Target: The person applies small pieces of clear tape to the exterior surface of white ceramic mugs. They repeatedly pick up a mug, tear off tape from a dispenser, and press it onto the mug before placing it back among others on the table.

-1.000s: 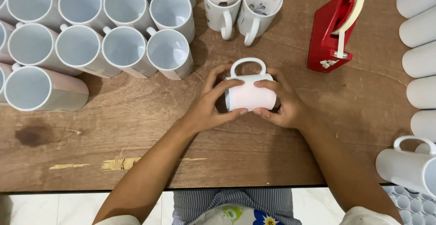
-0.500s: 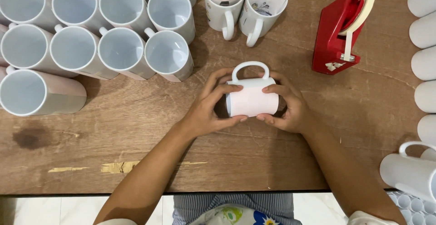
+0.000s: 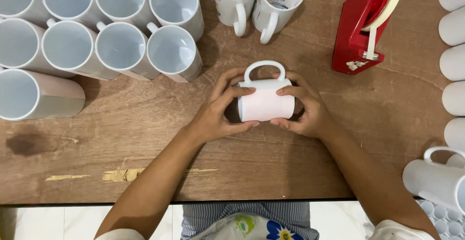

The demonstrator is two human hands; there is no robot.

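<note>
A white mug lies on its side on the wooden table, handle pointing away from me, with a pale pink paper sheet wrapped around its body. My left hand grips the mug's left end, thumb and fingers pressing the sheet. My right hand grips the right end the same way. A red tape dispenser with a roll of cream tape stands at the upper right, beyond my right hand.
Several white mugs stand grouped at the upper left, one lying on its side. Two mugs with paper rolled inside stand at the top centre. More white mugs line the right edge. The table's front edge runs near my body.
The view has shifted slightly. My hands still hold the wrapped mug in the same spot, fingers smoothing the sheet a little.
</note>
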